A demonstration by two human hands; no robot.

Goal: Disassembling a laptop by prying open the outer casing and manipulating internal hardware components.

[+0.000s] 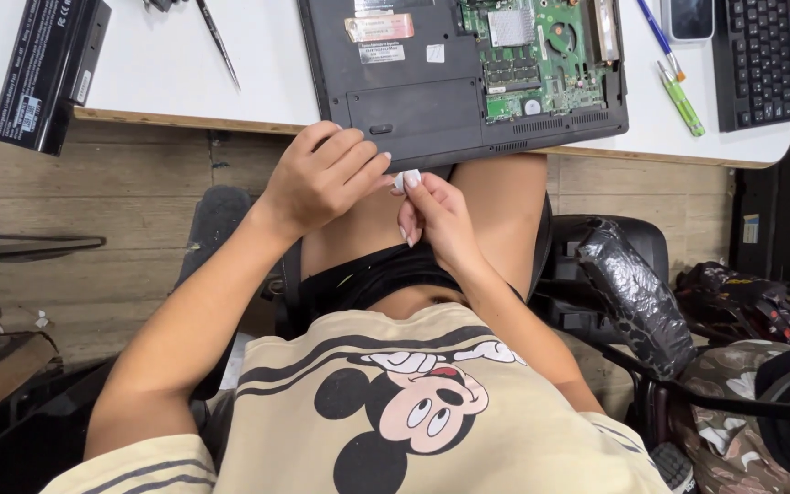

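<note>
My left hand (322,174) and my right hand (436,215) meet just below the table edge, above my lap. Both pinch a small white object (401,180) between the fingertips; what it is cannot be made out. Directly above the hands an opened dark laptop (413,101) lies upside down on the white table (185,64). Its bottom cover is partly off and a green circuit board (541,55) shows.
A black laptop battery (48,69) lies at the table's left. A thin metal tool (217,41) rests near the top. A blue pen (660,37), a green pen (681,99), a phone (690,16) and a black keyboard (761,59) sit at the right. A chair armrest wrapped in black plastic (637,293) stands beside me.
</note>
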